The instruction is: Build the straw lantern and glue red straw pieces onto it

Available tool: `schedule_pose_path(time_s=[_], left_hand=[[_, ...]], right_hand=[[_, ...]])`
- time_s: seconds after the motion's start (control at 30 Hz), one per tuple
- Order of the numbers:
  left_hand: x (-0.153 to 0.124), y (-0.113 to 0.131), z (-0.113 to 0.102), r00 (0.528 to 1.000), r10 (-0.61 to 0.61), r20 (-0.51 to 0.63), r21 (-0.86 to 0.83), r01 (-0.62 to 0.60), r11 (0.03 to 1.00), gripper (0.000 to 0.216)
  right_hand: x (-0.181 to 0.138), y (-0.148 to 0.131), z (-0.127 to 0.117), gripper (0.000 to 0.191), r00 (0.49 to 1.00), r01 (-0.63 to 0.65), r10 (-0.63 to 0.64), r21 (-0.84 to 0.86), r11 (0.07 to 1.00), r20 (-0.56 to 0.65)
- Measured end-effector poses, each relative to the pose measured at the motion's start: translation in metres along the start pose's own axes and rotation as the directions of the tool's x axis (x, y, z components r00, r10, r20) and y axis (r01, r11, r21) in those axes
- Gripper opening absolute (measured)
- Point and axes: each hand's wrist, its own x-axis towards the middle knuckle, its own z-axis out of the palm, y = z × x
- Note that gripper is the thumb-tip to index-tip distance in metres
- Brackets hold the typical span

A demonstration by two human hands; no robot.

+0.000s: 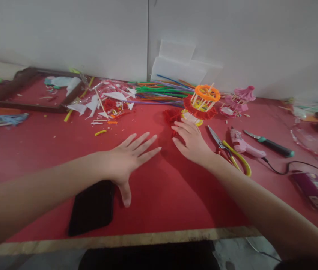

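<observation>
My left hand (127, 159) hovers over or rests on the red tabletop with its fingers spread wide, holding nothing. Its wrist passes above a black phone (92, 208). My right hand (189, 140) reaches forward with fingers stretched out, beside a small carousel-like craft (205, 98) made of orange, red and yellow fuzzy pipe cleaners and thin sticks. Its fingertips overlap the craft's yellow-rimmed base; whether they touch it I cannot tell. Red pipe-cleaner fluff (172, 115) lies just left of those fingertips.
Scissors (226, 148), a pink glue gun (246, 144) with a black cord and a utility knife (271, 144) lie at right. Behind are a pink craft (236, 102), coloured pipe cleaners (159, 92), white scraps (92, 105) and a brown frame (29, 107). A purple box (313, 189) sits at far right.
</observation>
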Motion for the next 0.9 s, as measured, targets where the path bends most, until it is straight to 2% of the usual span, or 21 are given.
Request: schedule_pose_path(time_s=[0.03, 0.07, 0.1, 0.17, 0.2, 0.23, 0.3, 0.33, 0.37, 0.4, 0.5, 0.57, 0.67, 0.8, 0.83, 0.9], left_hand=[[-0.001, -0.003, -0.002, 0.998, -0.024, -0.058, 0.037, 0.026, 0.999, 0.156], [-0.001, -0.01, -0.008, 0.978, -0.085, -0.191, 0.078, 0.102, 0.992, 0.152], [-0.001, -0.018, -0.017, 0.93, -0.129, -0.345, 0.117, 0.179, 0.977, 0.143], [-0.002, -0.035, -0.042, 0.795, -0.208, -0.57, 0.135, 0.34, 0.931, 0.105], [-0.002, -0.04, -0.054, 0.737, -0.264, -0.622, 0.114, 0.419, 0.901, 0.084], [-0.002, -0.044, -0.064, 0.703, -0.319, -0.636, 0.075, 0.467, 0.881, 0.067], [-0.001, -0.043, -0.075, 0.69, -0.396, -0.606, -0.004, 0.495, 0.869, 0.044], [0.001, -0.04, -0.076, 0.681, -0.399, -0.614, -0.02, 0.492, 0.87, 0.04], [0.002, -0.036, -0.073, 0.697, -0.374, -0.612, -0.007, 0.468, 0.884, 0.038], [0.005, -0.031, -0.069, 0.708, -0.343, -0.617, 0.004, 0.44, 0.898, 0.036], [0.012, -0.019, -0.053, 0.718, -0.284, -0.635, -0.015, 0.356, 0.934, 0.032], [0.015, -0.012, -0.046, 0.718, -0.299, -0.628, -0.075, 0.327, 0.942, 0.034], [0.015, -0.004, -0.041, 0.71, -0.337, -0.618, -0.165, 0.302, 0.939, 0.033], [0.008, 0.004, -0.04, 0.673, -0.348, -0.652, -0.267, 0.226, 0.937, 0.029], [0.007, 0.006, -0.04, 0.658, -0.362, -0.66, -0.301, 0.21, 0.93, 0.028], [0.005, 0.01, -0.04, 0.619, -0.402, -0.674, -0.388, 0.166, 0.906, 0.028]], right_hand=[[0.0, 0.0, -0.001, 0.036, 1.0, 0.019, -0.018, 0.015, 1.0, -0.023], [0.0, -0.001, -0.003, 0.033, 0.998, 0.037, -0.035, 0.035, 0.999, -0.058], [0.0, 0.0, -0.005, 0.028, 0.993, 0.045, -0.039, 0.058, 0.997, -0.11], [0.002, 0.005, -0.011, 0.016, 0.961, 0.008, 0.022, 0.106, 0.994, -0.274], [0.003, 0.01, -0.014, 0.011, 0.92, -0.045, 0.093, 0.132, 0.99, -0.381], [0.005, 0.017, -0.017, 0.006, 0.856, -0.111, 0.177, 0.161, 0.981, -0.486], [0.012, 0.036, -0.022, 0.01, 0.697, -0.238, 0.325, 0.221, 0.946, -0.64], [0.016, 0.047, -0.025, 0.015, 0.641, -0.286, 0.371, 0.24, 0.928, -0.672], [0.021, 0.058, -0.027, 0.019, 0.609, -0.323, 0.401, 0.247, 0.913, -0.684], [0.026, 0.067, -0.028, 0.02, 0.608, -0.357, 0.422, 0.243, 0.902, -0.673], [0.04, 0.086, -0.031, 0.019, 0.692, -0.426, 0.453, 0.189, 0.885, -0.563], [0.046, 0.09, -0.032, 0.02, 0.733, -0.449, 0.464, 0.158, 0.879, -0.498], [0.049, 0.088, -0.036, 0.022, 0.725, -0.462, 0.473, 0.156, 0.873, -0.501], [0.05, 0.074, -0.06, 0.027, 0.659, -0.388, 0.388, 0.151, 0.909, -0.644], [0.049, 0.067, -0.067, 0.028, 0.656, -0.351, 0.345, 0.134, 0.927, -0.671], [0.046, 0.046, -0.081, 0.029, 0.696, -0.288, 0.276, 0.094, 0.953, -0.663]])
